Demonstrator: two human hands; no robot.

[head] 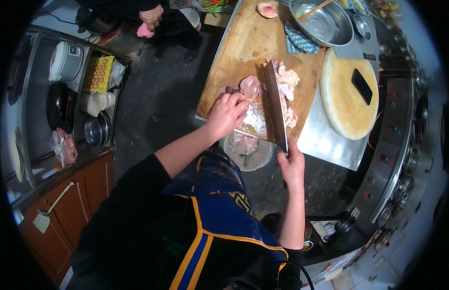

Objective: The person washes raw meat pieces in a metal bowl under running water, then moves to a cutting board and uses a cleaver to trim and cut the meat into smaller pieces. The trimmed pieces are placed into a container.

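My right hand grips the handle of a wide cleaver, its long blade pointing away from me over the wooden cutting board. My left hand rests on raw meat to the left of the blade, fingers bent over it; part of that meat is hidden beneath them. Several pale pieces of raw meat with skin lie along the blade's right side. One more piece of raw meat sits at the board's far end. Between my hands the board's surface looks wet and shiny.
A steel bowl with chopsticks stands on a checked cloth. A black phone lies on a round cutting block at right. Below the board's near edge is a bin. Another person's hand holds something pink at upper left.
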